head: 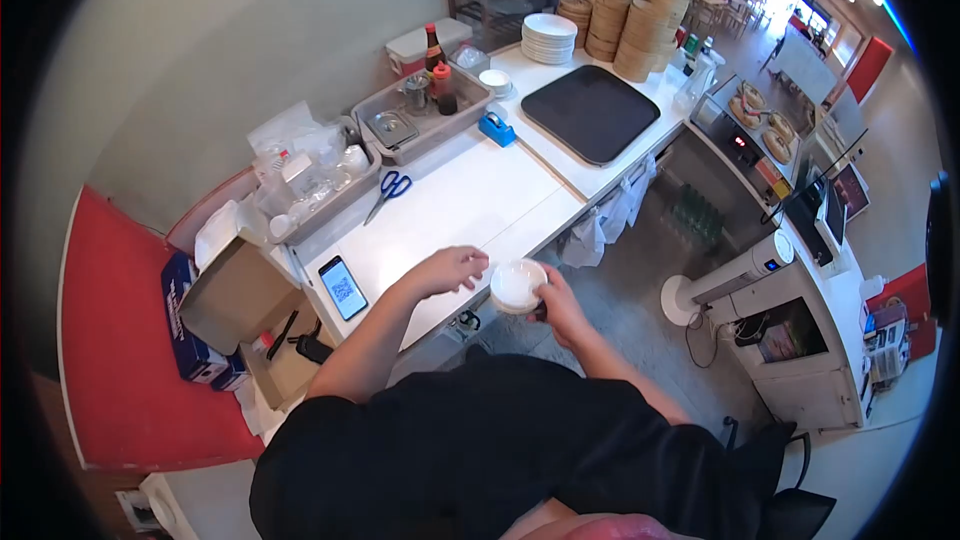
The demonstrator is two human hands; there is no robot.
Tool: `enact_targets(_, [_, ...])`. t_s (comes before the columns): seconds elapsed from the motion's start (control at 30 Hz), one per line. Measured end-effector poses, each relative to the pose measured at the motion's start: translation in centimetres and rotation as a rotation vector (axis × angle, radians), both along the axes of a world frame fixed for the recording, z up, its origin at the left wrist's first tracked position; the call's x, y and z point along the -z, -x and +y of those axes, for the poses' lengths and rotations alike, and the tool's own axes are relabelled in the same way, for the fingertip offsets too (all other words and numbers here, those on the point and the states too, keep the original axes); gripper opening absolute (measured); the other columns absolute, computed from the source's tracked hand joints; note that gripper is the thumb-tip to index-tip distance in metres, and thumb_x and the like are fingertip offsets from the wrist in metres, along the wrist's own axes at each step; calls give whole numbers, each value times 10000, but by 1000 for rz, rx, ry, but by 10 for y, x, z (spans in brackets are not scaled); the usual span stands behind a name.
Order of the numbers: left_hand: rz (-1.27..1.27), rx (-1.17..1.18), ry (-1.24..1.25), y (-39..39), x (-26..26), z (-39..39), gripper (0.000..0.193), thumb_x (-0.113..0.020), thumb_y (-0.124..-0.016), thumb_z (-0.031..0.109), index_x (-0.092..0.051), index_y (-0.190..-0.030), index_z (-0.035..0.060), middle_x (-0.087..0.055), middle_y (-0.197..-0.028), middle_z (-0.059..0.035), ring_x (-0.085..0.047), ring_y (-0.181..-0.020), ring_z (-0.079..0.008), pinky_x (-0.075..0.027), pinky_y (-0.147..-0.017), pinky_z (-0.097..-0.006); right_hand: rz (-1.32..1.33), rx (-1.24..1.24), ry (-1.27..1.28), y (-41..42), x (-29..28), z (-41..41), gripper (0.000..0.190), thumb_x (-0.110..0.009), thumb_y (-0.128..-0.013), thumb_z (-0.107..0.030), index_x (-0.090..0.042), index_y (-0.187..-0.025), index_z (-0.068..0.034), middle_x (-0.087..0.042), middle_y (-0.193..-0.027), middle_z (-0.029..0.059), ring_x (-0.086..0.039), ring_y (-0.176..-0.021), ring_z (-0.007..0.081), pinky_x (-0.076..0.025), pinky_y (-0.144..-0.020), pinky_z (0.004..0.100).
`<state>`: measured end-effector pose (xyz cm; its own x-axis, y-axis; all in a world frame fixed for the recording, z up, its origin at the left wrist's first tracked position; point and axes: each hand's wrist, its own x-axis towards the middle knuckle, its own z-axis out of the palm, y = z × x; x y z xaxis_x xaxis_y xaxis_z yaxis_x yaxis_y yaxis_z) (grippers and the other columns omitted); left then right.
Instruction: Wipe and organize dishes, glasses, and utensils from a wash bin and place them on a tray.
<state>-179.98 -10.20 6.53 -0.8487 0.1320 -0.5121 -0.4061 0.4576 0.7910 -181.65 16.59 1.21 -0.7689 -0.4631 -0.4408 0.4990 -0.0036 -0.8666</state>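
My right hand (561, 306) grips a small round white dish (517, 283) by its right side, with the thumb over the rim. A second edge under the rim suggests stacked dishes, but I cannot tell how many. Just left of it, my left hand (453, 270) hovers near the counter's front edge, empty, fingers loosely bent and apart. The white counter (465, 187) lies beyond both hands. On it are a lit smartphone (343, 287) showing a printed code and blue-handled scissors (388, 191). Farther back are a blue tape dispenser (496, 129) and more small white dishes (496, 81).
A dark tray (591, 114), stacked white plates (549, 37) and bamboo steamers (645, 22) occupy the far end. Along the wall stand a bin of plastic packaging (311, 172) and a bin with bottles (420, 116). An open cardboard box (244, 292) sits at left.
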Motion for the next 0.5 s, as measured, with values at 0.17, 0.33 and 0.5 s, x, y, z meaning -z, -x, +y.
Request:
enact_targets(0.17, [225,53,116,77,18,5,465,-619,-1043,338,-628,-1399,39,-745,-1103,-137,-716,-964,-198,-566,-857,-364,-39,112,27,113,-11,-20,557,-522,-964,-159,-438,-1514,-142,-661,-1171,123,-687,-842,218,-559,-628,314])
enact_targets(0.33, [166,16,50,112,7,9,451,-639,-1037,311,-622,-1404,49,-756,-1094,-133,-714,-984,-209,-551,-918,-370,7,185,59,264,-30,-42,521,-526,-990,-172,-441,-1503,-171,-649,-1225,116,-695,-856,218,-576,-685,338])
enact_targets(0.5, [94,-148,157,119,34,-21,468,-633,-1041,328,-611,-1428,66,-754,-1092,-118,-698,-1002,-199,-545,-907,-360,175,151,48,455,-15,-101,528,-529,-979,-158,-445,-1499,-189,-659,-1192,118,-700,-782,245,-578,-627,353])
